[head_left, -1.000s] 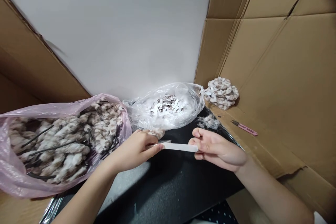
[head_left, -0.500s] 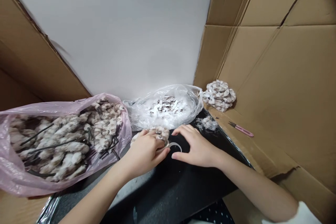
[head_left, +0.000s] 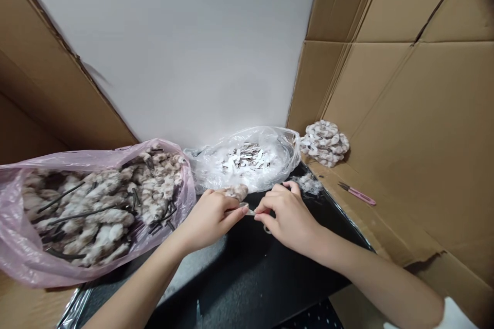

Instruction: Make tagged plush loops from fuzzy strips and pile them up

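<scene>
My left hand (head_left: 208, 218) is closed around a small fluffy beige-and-white piece (head_left: 238, 192), which is largely hidden by the fingers. A narrow whitish strip (head_left: 250, 212) spans the short gap between my two hands. The left thumb and forefinger pinch one part of the strip. My right hand (head_left: 289, 218) pinches it between thumb and forefinger, and a curled end of it hangs below those fingers. Both hands are over the black tabletop (head_left: 247, 277), in front of a clear plastic bag (head_left: 210, 172) holding many small white and dark strips.
At left lies an open pink plastic bag (head_left: 17, 262) full of fluffy pieces (head_left: 88, 216) and dark cords. To the right are a fluffy bundle (head_left: 327, 144), loose fluff (head_left: 309, 184) and pink-handled thread snips (head_left: 357, 194) on cardboard. Cardboard walls (head_left: 424, 139) stand at both sides.
My right hand has closed from an open curve into a pinch on the whitish strip. The strip, curved in a loop before, now runs straight between my hands.
</scene>
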Demonstrator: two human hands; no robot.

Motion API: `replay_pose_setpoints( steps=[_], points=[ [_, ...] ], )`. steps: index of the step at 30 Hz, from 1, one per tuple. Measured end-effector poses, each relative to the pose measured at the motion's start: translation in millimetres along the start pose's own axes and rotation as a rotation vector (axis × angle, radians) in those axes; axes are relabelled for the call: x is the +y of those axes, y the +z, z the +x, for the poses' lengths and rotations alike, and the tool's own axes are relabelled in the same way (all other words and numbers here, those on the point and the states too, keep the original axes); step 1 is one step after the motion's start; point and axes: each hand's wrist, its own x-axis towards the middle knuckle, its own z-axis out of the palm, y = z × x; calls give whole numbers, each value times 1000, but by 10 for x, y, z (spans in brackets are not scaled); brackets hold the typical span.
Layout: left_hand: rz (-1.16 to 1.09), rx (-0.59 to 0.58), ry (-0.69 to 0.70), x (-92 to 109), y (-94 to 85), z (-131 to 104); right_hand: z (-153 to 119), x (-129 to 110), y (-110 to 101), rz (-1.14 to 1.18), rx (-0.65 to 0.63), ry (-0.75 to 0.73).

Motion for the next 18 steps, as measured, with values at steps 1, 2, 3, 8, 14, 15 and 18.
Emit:
replay_pose_setpoints(
  steps=[1, 2, 3, 8, 14, 15, 18],
  points=[
    [-15, 15, -8, 3, -21, -12, -18, -32, 3, -19, 31, -15],
    [-24, 25, -12, 7, -43, -29, -41, -62, 9, -42, 58, -35],
    [-28, 30, -13, 13, -65, -52, -70, -90, 18, -68, 83, -59],
    [27, -5, -41, 106, -148, -204, -287, -186, 101, -183, 223, -183],
    [103, 0, -4, 272, -172, -209, -441, -229, 221, -166, 455, -228],
    [85, 22, 6, 269, -190, -190, -464, -220, 231, -157, 488, -225],
    [-62, 273, -71, 202, -296, -172, -565, -125, 207, -129, 530, -222]
  ],
)
